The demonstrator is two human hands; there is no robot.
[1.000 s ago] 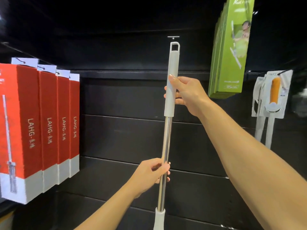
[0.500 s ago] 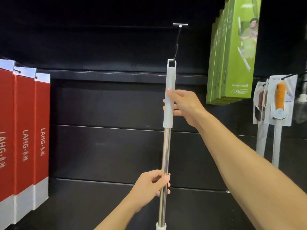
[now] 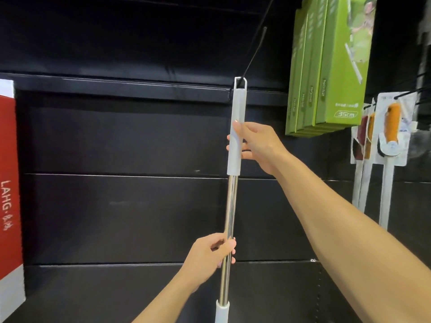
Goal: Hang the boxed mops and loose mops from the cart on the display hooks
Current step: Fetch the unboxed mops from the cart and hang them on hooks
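We faced a black slatted display wall made of wide horizontal panels, which carried everything on thin black wire hooks. The white loop at the top of a loose mop with a white plastic grip and chrome pole sat on one hook. To its right hung a row of tall green cardboard boxes, then carded orange-headed brushes with white handles. A red-and-white boxed mop hung at the far left.

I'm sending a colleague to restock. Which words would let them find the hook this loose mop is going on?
On the black display wall, look between the red boxes and green boxes. The black wire hook slants out there, threaded through the loop of the white-handled mop, the only unboxed item.
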